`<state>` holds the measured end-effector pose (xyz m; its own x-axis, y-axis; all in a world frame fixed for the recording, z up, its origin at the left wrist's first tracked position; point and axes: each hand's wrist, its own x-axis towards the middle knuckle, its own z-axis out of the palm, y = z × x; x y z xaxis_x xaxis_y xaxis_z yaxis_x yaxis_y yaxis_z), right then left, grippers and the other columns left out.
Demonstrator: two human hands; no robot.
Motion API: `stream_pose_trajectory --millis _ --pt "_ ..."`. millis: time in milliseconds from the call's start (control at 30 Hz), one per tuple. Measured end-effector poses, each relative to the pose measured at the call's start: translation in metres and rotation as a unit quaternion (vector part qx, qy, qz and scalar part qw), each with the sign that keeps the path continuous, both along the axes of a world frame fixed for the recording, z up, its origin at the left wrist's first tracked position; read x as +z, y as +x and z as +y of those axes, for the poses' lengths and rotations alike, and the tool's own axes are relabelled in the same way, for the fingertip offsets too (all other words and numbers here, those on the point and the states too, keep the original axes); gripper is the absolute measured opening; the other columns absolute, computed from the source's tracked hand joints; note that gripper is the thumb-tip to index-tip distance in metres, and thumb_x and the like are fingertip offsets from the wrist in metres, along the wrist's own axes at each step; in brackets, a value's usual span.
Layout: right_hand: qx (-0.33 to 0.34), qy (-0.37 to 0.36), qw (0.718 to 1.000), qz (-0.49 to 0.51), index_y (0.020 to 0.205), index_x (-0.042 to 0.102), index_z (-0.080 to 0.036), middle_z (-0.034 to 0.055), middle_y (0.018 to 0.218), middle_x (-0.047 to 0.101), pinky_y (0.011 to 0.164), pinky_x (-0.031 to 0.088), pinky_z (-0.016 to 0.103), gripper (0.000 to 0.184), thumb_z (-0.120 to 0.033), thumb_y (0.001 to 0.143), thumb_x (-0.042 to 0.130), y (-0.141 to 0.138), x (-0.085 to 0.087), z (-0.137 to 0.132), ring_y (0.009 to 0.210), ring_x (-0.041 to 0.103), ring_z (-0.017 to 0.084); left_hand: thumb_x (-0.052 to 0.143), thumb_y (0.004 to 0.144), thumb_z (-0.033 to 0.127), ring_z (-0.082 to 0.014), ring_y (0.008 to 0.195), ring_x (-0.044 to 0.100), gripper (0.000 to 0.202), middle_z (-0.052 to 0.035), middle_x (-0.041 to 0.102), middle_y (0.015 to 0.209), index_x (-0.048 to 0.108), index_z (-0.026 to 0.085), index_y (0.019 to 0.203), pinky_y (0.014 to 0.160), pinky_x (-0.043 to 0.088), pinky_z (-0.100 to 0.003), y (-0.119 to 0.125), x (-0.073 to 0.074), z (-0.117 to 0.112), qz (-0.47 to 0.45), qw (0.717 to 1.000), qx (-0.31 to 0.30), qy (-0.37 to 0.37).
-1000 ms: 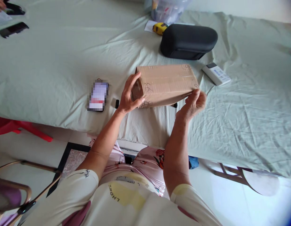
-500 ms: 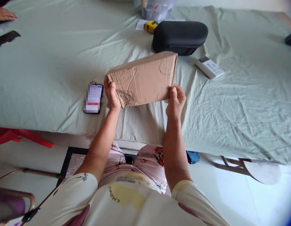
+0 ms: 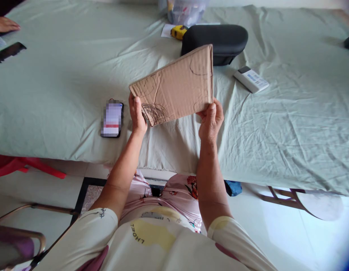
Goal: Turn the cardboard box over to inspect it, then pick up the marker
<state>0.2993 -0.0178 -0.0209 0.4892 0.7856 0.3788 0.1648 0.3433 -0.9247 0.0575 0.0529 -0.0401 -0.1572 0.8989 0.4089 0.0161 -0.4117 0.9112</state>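
Observation:
A brown cardboard box (image 3: pixel 177 84) with black pen scribbles on its face is held up in front of me, tilted so its right end is higher. My left hand (image 3: pixel 138 116) grips its lower left corner, thumb on the near face and the other fingers mostly hidden. At the lower right corner, my right hand (image 3: pixel 211 118) pinches the edge between thumb and fingers. Left of the box a phone (image 3: pixel 112 119) with a lit screen lies on the cloth. Behind the box sits a black hard case (image 3: pixel 216 39).
A pale green cloth (image 3: pixel 64 86) covers the table. A white device (image 3: pixel 251 79) lies to the right, a yellow tape measure (image 3: pixel 178 32) and a clear plastic tub (image 3: pixel 187 11) at the back. Another person's hand (image 3: pixel 5 25) rests far left near a dark flat object (image 3: pixel 10 52).
The box has tilted: its right end rose and its scribbled face turned more toward me, so the top side no longer shows. Both hands keep hold of it.

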Motion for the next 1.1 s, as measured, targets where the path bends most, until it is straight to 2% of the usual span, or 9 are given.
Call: stream_pose_trajectory --millis 133,233,400,533,633,733,833,967,1100 --pt "-0.043 -0.017 0.999 0.023 0.119 0.068 -0.027 0.0028 0.095 0.066 0.077 0.065 0.034 0.058 -0.076 0.099 0.045 -0.001 0.002 0.002 0.085 0.070 0.015 0.058 0.082 0.095 -0.0282 0.162 0.044 0.106 -0.0094 0.048 0.169 0.029 0.038 0.166 0.134 0.040 -0.044 0.005 0.000 -0.007 0.031 0.999 -0.001 0.027" --pt "-0.059 -0.038 0.997 0.029 0.117 0.067 -0.025 0.0014 0.087 0.064 0.071 0.062 0.029 0.061 -0.078 0.099 0.043 -0.003 0.003 0.003 0.080 0.071 0.014 0.057 0.083 0.095 -0.0285 0.160 0.046 0.103 -0.0110 0.048 0.167 0.028 0.039 0.165 0.132 0.044 -0.047 0.006 -0.001 -0.008 0.043 0.999 -0.001 0.027" --pt "-0.069 -0.054 0.996 0.019 0.116 0.065 -0.024 -0.0007 0.083 0.061 0.064 0.058 0.028 0.060 -0.077 0.100 0.042 -0.009 -0.001 0.003 0.074 0.070 0.014 0.054 0.082 0.097 -0.0297 0.146 0.059 0.092 -0.0134 0.061 0.150 0.049 0.030 0.146 0.128 0.046 -0.048 0.008 0.004 -0.011 0.037 0.998 0.034 0.022" --pt "-0.122 -0.058 0.988 -0.069 0.128 0.063 -0.026 0.0024 0.096 0.064 0.077 0.062 0.036 0.058 -0.074 0.097 0.052 -0.016 -0.004 -0.001 0.085 0.070 0.018 0.067 0.081 0.089 -0.0320 0.149 0.056 0.092 -0.0152 0.058 0.155 0.049 0.028 0.147 0.130 0.042 -0.049 0.015 0.006 -0.020 0.062 0.998 0.032 0.001" --pt "-0.137 -0.071 0.981 -0.114 0.141 0.057 -0.025 0.0104 0.122 0.064 0.088 0.064 0.045 0.074 -0.075 0.087 0.070 -0.026 -0.006 -0.003 0.109 0.069 0.026 0.072 0.083 0.083 -0.0327 0.154 0.051 0.094 -0.0167 0.055 0.158 0.042 0.026 0.152 0.130 0.040 -0.048 0.023 0.002 -0.028 0.090 0.995 0.051 -0.010" --pt "-0.116 -0.083 0.983 -0.113 0.153 0.045 -0.027 0.0171 0.148 0.052 0.095 0.064 0.050 0.096 -0.075 0.078 0.080 -0.039 -0.008 -0.004 0.130 0.061 0.033 0.082 0.078 0.078 -0.0345 0.152 0.052 0.103 -0.0204 0.054 0.157 0.039 0.022 0.153 0.130 0.041 -0.049 0.034 -0.003 -0.036 0.112 0.990 0.090 -0.005" --pt "-0.104 -0.089 0.986 -0.099 0.160 0.035 -0.028 0.0209 0.162 0.040 0.096 0.065 0.049 0.108 -0.076 0.076 0.084 -0.052 -0.009 -0.005 0.134 0.058 0.034 0.088 0.071 0.076 -0.0368 0.157 0.047 0.112 -0.0221 0.049 0.161 0.034 0.022 0.153 0.133 0.037 -0.050 0.043 -0.008 -0.040 0.113 0.987 0.114 0.007" --pt "-0.105 -0.088 0.985 -0.105 0.161 0.035 -0.028 0.0201 0.160 0.041 0.094 0.065 0.049 0.110 -0.078 0.076 0.082 -0.055 -0.011 -0.005 0.129 0.062 0.033 0.089 0.070 0.077 -0.0386 0.163 0.038 0.117 -0.0230 0.043 0.166 0.032 0.023 0.156 0.137 0.030 -0.053 0.046 -0.011 -0.038 0.101 0.989 0.109 0.008" --pt "-0.121 -0.083 0.982 -0.118 0.153 0.049 -0.027 0.0157 0.140 0.056 0.091 0.065 0.048 0.087 -0.075 0.085 0.074 -0.045 -0.013 -0.004 0.118 0.066 0.029 0.084 0.075 0.079 -0.0370 0.161 0.042 0.112 -0.0227 0.043 0.169 0.034 0.022 0.159 0.137 0.032 -0.055 0.038 -0.012 -0.032 0.091 0.990 0.106 0.013"
